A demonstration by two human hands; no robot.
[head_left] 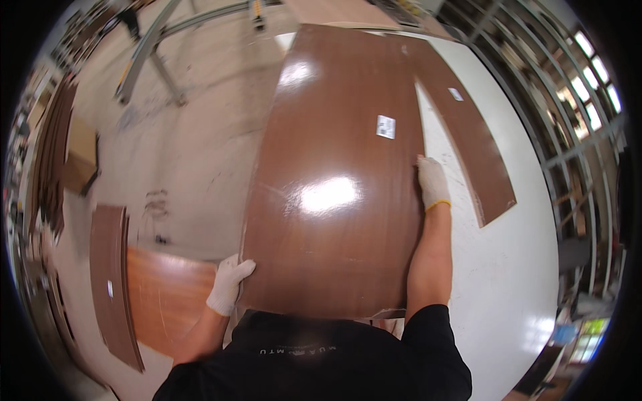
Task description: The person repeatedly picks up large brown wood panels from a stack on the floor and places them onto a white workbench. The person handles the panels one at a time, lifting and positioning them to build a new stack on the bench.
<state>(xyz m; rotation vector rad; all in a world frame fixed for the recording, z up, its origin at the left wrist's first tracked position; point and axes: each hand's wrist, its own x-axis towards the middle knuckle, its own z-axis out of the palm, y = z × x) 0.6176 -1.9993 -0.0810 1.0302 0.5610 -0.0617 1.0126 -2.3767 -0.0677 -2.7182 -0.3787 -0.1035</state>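
A large glossy brown wood-grain panel (334, 247) stretches away from my body, with a small white label (386, 127) on its face. At its near left edge my left hand (229, 282), in a white knit glove, grips the panel with the thumb on top. Farther along the right edge, my gloved right hand (433, 179) is closed on the panel's rim; most of its fingers are hidden underneath. To the right, a narrower brown panel (468, 127) lies on a white tabletop (503, 281), also labelled.
On the left, brown boards (110, 281) stand beside an orange-brown board (170, 294). A cardboard box (80, 155) is farther left. A metal frame (152, 43) stands on the floor at the far left; metal racking (535, 73) lines the right.
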